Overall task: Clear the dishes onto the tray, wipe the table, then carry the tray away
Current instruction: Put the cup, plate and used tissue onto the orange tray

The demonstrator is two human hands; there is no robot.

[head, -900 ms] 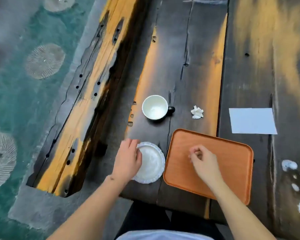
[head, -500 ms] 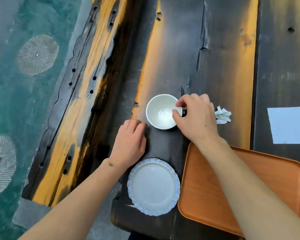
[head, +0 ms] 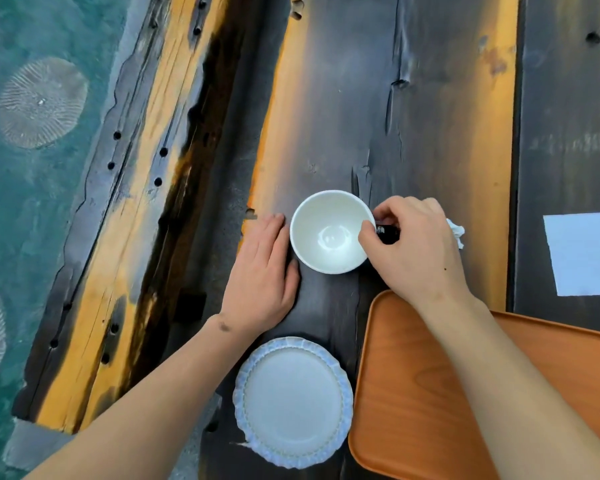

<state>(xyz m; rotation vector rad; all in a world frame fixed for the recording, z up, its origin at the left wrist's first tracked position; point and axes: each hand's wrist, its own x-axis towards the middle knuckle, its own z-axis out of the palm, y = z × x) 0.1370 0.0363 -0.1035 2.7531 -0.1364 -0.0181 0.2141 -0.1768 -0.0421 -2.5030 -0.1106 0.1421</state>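
Cup (head: 329,232) upright on table (head: 430,116), between hands. Left hand (head: 262,271) flat on wood, fingers straight, just beside cup's left wall. Right hand (head: 414,251) pinches dark handle on cup's right. Plate (head: 293,401) nearer, tray (head: 413,393) at right.

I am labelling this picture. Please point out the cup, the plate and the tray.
cup (head: 326,233): head view, on its white inner bottom.
plate (head: 293,403): head view, on its flat centre.
tray (head: 413,393): head view, on its bare orange floor.
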